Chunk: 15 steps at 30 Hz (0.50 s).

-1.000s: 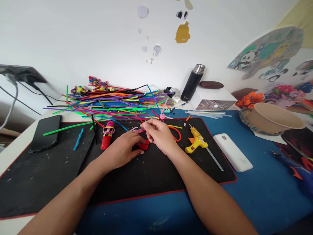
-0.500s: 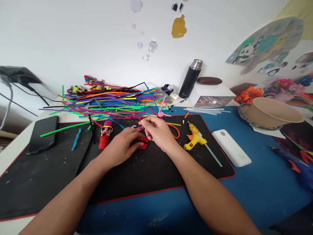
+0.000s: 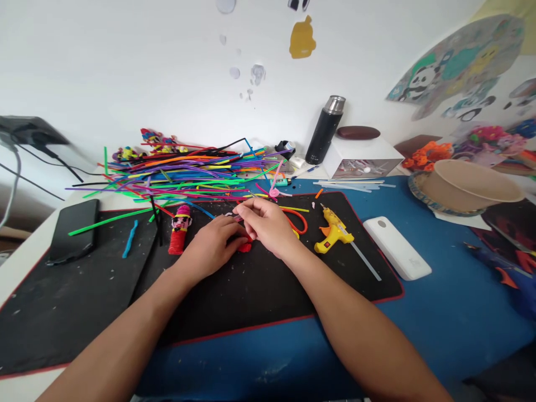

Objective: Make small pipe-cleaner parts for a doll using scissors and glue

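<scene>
Since the earlier frames, your left hand has drawn its thumb and forefinger closer together over the red piece, so less of it shows, and the whole view has tilted slightly downward. Your two hands sit side by side over the black mat, their fingertips near each other. The red piece is clamped under your left thumb and fingers, just below the fingertips of your right hand, with only its edges visible. Your right thumb and forefinger are pinched together; you hide what lies between them, so I cannot tell what they grip. A pink strip shows just under those right fingertips; whether they touch it I cannot tell. Just left of your left hand stands a red figure with a pink top, and further left lie a twisted blue stem and a black phone. Beyond both hands spreads the heap of coloured stems, with a pink coil just beyond your right hand. An orange loop curves out beside your right hand; further right are the yellow glue gun, its clear stick pointing back toward you, and a white slab. Beyond your right hand, near the wall, a black flask leans beside a white box.
</scene>
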Each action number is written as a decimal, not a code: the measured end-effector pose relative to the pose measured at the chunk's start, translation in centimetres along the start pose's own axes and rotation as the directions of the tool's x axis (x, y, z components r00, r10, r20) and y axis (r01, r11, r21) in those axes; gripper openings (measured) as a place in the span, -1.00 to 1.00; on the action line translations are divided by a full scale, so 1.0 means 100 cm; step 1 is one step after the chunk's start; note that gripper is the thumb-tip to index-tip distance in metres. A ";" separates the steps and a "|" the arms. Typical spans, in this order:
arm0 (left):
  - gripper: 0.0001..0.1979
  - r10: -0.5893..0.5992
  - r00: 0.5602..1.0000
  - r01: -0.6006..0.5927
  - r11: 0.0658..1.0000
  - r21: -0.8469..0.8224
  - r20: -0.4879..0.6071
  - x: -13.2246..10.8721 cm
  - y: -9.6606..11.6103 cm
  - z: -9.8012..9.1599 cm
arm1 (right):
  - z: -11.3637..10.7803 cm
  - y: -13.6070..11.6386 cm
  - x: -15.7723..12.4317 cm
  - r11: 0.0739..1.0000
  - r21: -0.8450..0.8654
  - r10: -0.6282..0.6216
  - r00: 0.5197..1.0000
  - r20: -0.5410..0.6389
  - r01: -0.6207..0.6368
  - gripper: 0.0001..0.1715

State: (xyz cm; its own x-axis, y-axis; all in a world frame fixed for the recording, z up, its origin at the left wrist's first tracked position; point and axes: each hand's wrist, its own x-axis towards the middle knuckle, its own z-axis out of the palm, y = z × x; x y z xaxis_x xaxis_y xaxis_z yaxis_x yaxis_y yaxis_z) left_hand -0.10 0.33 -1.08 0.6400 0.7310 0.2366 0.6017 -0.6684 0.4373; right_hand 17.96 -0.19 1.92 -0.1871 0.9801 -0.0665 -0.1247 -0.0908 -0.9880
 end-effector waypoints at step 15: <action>-0.91 0.081 0.990 -0.070 0.993 -0.097 0.114 -0.006 0.006 -0.006 | 0.001 0.002 0.000 1.000 0.010 -0.006 1.000 0.017 0.006 -0.83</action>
State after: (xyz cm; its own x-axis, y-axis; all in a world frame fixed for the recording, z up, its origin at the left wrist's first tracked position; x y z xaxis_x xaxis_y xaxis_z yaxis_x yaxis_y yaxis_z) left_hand -0.42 -0.44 -0.43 0.7367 0.6543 0.1706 0.5067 -0.7012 0.5016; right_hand 17.90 -0.23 1.78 -0.2029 0.9775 -0.0584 -0.1355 -0.0870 -0.9870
